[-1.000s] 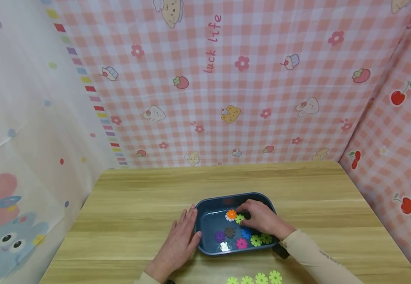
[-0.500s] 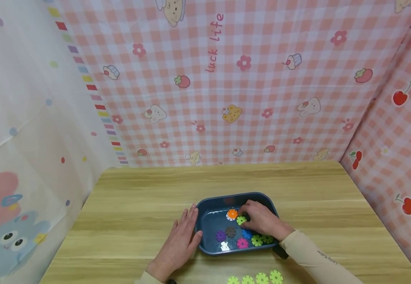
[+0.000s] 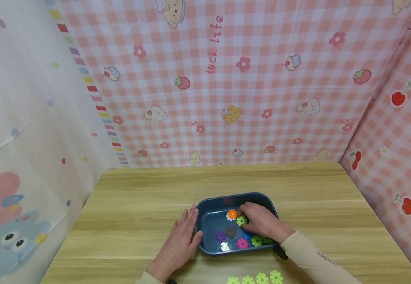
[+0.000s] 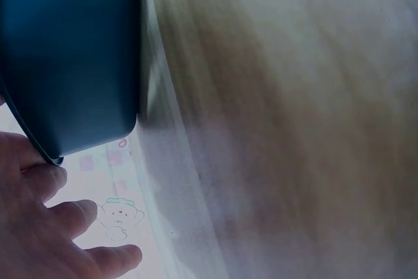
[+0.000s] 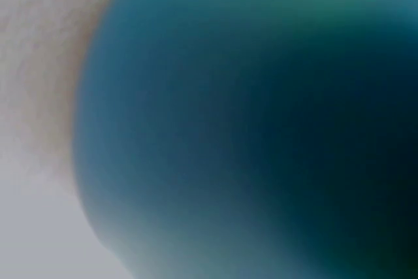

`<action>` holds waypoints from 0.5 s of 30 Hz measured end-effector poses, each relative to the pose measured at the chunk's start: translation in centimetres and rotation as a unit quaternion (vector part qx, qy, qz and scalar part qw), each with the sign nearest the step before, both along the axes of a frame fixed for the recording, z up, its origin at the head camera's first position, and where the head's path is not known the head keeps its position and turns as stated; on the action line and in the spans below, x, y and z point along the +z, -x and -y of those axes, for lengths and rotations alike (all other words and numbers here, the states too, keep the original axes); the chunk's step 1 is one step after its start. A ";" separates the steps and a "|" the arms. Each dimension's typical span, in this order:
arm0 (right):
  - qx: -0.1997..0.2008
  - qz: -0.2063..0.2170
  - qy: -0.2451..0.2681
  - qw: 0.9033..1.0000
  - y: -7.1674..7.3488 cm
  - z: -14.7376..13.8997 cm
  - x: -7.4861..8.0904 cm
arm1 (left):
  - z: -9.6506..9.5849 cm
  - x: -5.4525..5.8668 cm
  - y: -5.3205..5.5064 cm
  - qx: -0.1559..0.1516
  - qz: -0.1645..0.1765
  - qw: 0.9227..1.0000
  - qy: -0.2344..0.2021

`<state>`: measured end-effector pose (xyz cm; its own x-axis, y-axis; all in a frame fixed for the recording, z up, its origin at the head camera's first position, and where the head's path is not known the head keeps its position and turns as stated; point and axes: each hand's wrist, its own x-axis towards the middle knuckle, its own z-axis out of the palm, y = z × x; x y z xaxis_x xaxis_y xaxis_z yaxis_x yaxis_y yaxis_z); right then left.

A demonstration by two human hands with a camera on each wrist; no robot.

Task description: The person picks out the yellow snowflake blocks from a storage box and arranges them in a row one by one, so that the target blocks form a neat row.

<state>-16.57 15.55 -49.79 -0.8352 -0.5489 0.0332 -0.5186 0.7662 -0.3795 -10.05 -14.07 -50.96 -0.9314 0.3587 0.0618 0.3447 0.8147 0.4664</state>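
Note:
A dark blue tray (image 3: pixel 205 251) stands on the table with several toothed plastic snowflake discs inside. My left hand (image 3: pixel 178 240) rests against the tray's left side, fingers extended; in the left wrist view its fingertips (image 4: pixel 78 213) lie at the tray's rim. Inside the tray, my right hand (image 3: pixel 262 221) pinches a yellow-green snowflake disc (image 3: pixel 241 220) between thumb and fingers. Beside it lies an orange disc (image 3: pixel 231 214) over a white one. Purple (image 3: pixel 220 236), grey (image 3: pixel 230 232) and pink (image 3: pixel 242 243) discs lie nearer the front. The right wrist view shows only a blurred blue surface.
Several yellow-green discs (image 3: pixel 262 278) lie in a row on the wooden table (image 3: pixel 138 205), in front of the tray. A pink checked cloth (image 3: pixel 191 98) hangs behind the table, with more cloth at both sides.
My right hand has shifted very slightly within the tray, with the yellow-green disc still at its fingertips. The left hand stays against the tray's side.

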 end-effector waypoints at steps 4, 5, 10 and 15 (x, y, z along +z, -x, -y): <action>0.004 0.000 0.030 1.000 -0.1 -0.2 0.2 | 0.0 -0.1 0.0 0.000 0.000 1.000 0.003; 0.003 0.002 0.038 0.999 -0.1 -0.3 0.2 | 0.0 -0.1 0.0 0.001 0.000 1.000 0.003; 0.007 0.009 0.077 0.997 -0.2 -0.6 0.8 | 0.0 -0.2 0.0 0.001 -0.001 1.000 0.004; 0.013 -0.016 0.113 0.993 -0.5 -1.1 1.6 | -0.1 0.0 0.0 0.003 0.003 1.000 0.005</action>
<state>-16.07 16.64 -48.23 -0.8171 -0.5464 0.1839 -0.5520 0.6495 -0.5229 -10.10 -14.00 -50.95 -0.9341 0.3532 0.0517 0.3362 0.8216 0.4603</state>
